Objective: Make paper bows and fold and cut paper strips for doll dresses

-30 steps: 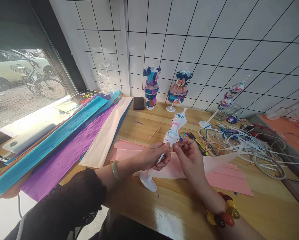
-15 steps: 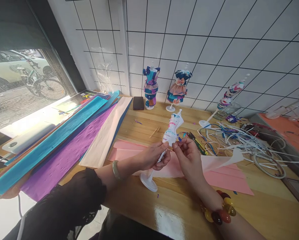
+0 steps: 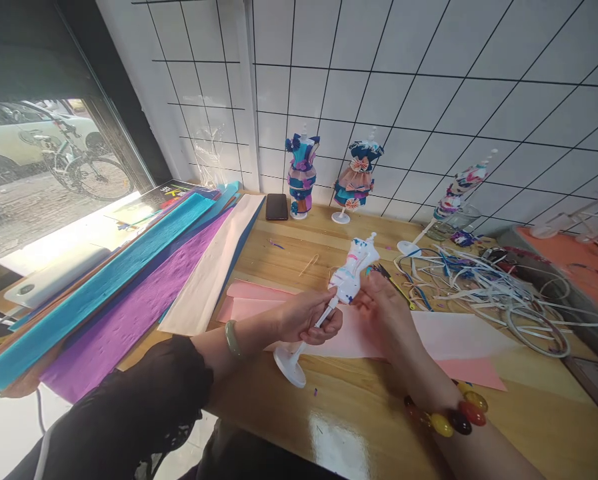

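Note:
My left hand (image 3: 306, 315) is closed around the thin white pole of a small mannequin stand (image 3: 353, 267), held tilted to the right above the wooden table (image 3: 359, 427). The white torso carries blue and pink marks. Its round base (image 3: 289, 365) hangs near the table surface. My right hand (image 3: 386, 310) rests its fingers against the torso's right side, with pink paper (image 3: 459, 337) lying underneath. Whether the right fingers pinch anything is hidden.
Long sheets of teal (image 3: 103, 280), purple (image 3: 143, 303) and cream (image 3: 213, 267) crepe paper lie at the left. Two dressed mini mannequins (image 3: 303, 175) (image 3: 356, 181) and a black phone (image 3: 277, 206) stand by the tiled wall. A third mannequin (image 3: 459, 188) and tangled paper strips (image 3: 499, 287) fill the right.
The mannequin has tilted further to the right and its base has shifted left. The pink sheet lifted by my right hand half a second ago now lies flat on the table.

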Available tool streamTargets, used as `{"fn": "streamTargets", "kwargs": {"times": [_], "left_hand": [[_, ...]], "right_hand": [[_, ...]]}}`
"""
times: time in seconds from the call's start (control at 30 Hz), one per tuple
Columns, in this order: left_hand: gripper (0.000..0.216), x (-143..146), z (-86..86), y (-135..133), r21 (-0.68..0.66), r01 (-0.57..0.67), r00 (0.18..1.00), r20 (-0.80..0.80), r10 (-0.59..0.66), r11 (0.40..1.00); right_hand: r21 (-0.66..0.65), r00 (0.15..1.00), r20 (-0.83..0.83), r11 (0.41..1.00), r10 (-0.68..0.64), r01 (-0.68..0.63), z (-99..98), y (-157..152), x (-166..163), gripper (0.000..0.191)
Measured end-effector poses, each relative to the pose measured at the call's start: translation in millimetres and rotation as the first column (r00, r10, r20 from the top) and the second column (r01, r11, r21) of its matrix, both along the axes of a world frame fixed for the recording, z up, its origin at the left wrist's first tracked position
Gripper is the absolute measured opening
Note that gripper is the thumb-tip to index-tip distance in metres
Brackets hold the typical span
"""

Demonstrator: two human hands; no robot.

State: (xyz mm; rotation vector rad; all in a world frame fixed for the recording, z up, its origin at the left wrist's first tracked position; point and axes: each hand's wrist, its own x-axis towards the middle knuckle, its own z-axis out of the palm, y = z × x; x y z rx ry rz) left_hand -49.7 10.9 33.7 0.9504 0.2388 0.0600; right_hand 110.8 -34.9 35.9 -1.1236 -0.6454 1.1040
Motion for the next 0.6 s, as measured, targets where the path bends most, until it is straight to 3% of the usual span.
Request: {"fn": "streamTargets", "kwargs": {"times": [0.07, 0.13, 0.33, 0.5, 0.6], "left_hand": [[0.061, 0, 0.5, -1, -0.008, 0.025, 0.999, -0.02, -0.025, 1.0], [0.06, 0, 2.6, -3, -0.008, 0.024, 0.999, -0.032, -0.024, 1.0], [0.046, 3, 5.0, -7, 0.0, -0.092, 0.996, -0.002, 0.092, 0.996], [0.05, 3, -4.2, 0, -0.077, -0.184, 0.983, -0.017, 0.183, 0.98], [0.047, 0, -4.5, 2, 0.018, -0.172, 0.981, -0.084, 0.173, 0.985]], "right_hand": [[-0.016, 0.983, -0.078, 0.985, 0.168, -0.169, -0.6, -1, -1, 0.038], [0.005, 0.967, -0.082, 0.97, 0.242, -0.242, -1.2, -2, -5, 0.033], [-0.002, 0.985, -0.011, 0.985, 0.17, -0.17, -3.6, -6, -10, 0.031], [0.111, 0.999, 0.027, 0.993, 0.046, -0.049, -5.2, -3, -1, 0.028], [0.111, 0.998, 0.054, 0.993, 0.039, -0.045, -5.8, -2, 4, 0.028]]}}
